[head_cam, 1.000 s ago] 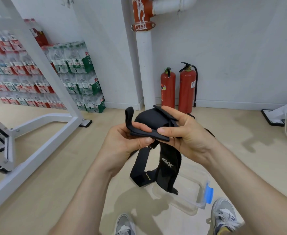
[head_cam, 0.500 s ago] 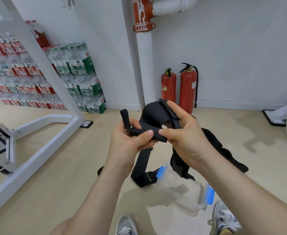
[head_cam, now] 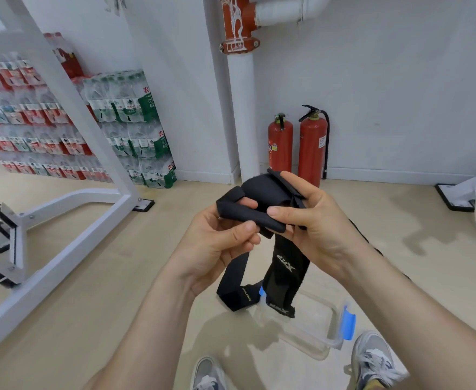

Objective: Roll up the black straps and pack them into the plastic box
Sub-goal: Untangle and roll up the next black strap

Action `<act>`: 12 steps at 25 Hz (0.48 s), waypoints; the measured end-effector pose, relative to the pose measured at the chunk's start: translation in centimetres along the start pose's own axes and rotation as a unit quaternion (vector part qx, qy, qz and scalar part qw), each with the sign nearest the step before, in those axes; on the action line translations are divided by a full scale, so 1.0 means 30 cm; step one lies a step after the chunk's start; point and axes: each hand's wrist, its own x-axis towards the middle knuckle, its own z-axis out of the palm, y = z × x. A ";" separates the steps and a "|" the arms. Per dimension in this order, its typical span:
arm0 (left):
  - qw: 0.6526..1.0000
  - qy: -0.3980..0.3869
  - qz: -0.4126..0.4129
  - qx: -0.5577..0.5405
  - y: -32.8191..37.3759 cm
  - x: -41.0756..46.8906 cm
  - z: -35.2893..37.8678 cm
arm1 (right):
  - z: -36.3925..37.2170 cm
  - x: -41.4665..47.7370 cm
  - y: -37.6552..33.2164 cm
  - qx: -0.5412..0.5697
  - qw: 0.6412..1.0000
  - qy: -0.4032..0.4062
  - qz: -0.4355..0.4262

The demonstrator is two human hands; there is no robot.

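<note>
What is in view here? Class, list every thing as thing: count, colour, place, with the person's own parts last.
strap: one, black, centre, held up, ends hanging down
box: one, clear with blue clips, on the floor below the strap
extinguishers: two, red, on the floor against the wall
pipe: one, white with a red collar, upright beside the extinguishers
bottle packs: many, green and red labels, stacked at left
frame: one, white, left
shoes: two, grey, bottom edge
left grip: one, bare, centre, pinching the strap
right grip: one, bare, centre, holding the strap
</note>
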 end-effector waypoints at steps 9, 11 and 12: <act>0.989 0.011 0.076 0.124 -0.028 0.026 -0.020 | 0.024 -0.012 0.019 -0.006 1.000 -0.017 -0.009; 0.989 0.028 0.085 0.120 -0.032 0.027 -0.017 | 0.025 -0.009 0.024 -0.007 1.000 0.007 -0.020; 0.989 0.047 0.089 0.109 -0.034 0.028 -0.011 | 0.026 -0.008 0.025 -0.013 0.999 0.019 -0.025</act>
